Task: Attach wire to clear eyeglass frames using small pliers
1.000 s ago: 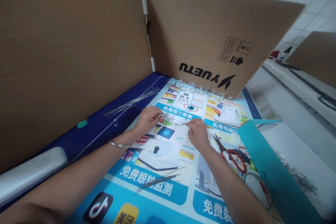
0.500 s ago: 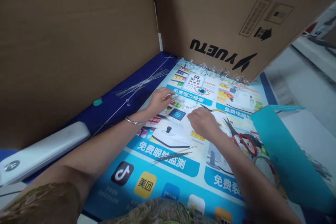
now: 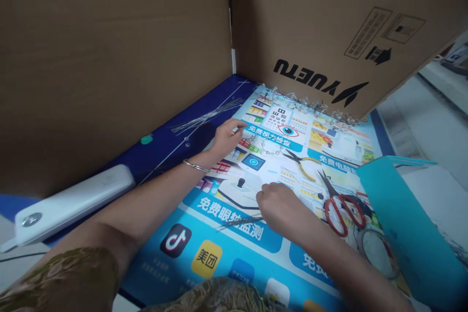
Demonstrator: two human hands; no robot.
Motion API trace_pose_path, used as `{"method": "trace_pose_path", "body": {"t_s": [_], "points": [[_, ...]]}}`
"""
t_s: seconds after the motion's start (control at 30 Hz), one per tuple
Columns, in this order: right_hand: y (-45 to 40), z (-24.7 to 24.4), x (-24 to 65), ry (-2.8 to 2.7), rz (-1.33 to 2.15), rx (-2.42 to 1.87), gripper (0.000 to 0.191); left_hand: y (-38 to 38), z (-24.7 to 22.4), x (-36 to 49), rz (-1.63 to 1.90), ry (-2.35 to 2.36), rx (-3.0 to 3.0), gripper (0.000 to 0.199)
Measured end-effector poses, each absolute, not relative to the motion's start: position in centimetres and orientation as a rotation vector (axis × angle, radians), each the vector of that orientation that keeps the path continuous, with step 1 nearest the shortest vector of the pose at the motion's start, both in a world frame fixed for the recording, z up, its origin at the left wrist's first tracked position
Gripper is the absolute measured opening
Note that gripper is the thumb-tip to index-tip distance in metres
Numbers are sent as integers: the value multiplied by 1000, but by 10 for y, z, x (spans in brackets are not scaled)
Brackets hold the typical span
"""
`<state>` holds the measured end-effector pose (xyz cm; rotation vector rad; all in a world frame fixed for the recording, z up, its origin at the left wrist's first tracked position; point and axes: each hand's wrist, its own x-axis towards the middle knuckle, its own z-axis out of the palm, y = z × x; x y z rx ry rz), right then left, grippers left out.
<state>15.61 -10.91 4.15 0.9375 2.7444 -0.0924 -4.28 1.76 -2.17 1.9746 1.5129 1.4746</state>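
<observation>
My left hand (image 3: pixel 228 137) is pinched at the near end of a string of clear beads (image 3: pixel 261 145), which lies across the printed mat (image 3: pixel 237 187). What its fingertips grip is too small to make out. Lower and to the right, my right hand (image 3: pixel 276 204) is closed, its fingertips hidden beneath it. Thin dark wires (image 3: pixel 239 223) lie on the mat just left of my right hand. Yellow-handled pliers (image 3: pixel 303 162) and red-handled scissors (image 3: pixel 340 204) rest to the right of the beads.
Two cardboard walls (image 3: pixel 117 48) meet behind the mat. Clear beaded pieces (image 3: pixel 307 103) line the right wall's foot. Silvery wires (image 3: pixel 208 116) lie at the left, above a white device (image 3: pixel 75 204). A teal folder (image 3: pixel 402 224) and a roll of tape (image 3: pixel 376 253) are at the right.
My right hand has moved down and toward me, away from the beads to the dark wires, uncovering the pliers. My left hand stays by the beads. The view has shifted slightly.
</observation>
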Motion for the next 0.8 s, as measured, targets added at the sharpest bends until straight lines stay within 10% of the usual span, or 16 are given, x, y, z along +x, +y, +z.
{"method": "trace_pose_path", "body": {"t_s": [0.27, 0.57, 0.8], "points": [[-107, 31, 137, 2619, -36, 1047, 12, 12, -4, -40, 1387, 1435, 1997, 21], [-76, 24, 163, 2612, -144, 1343, 16, -30, 19, -11, 357, 818, 2616, 15], [-64, 18, 175, 2691, -70, 1475, 19, -36, 6, 3, 403, 960, 2807, 13]]}}
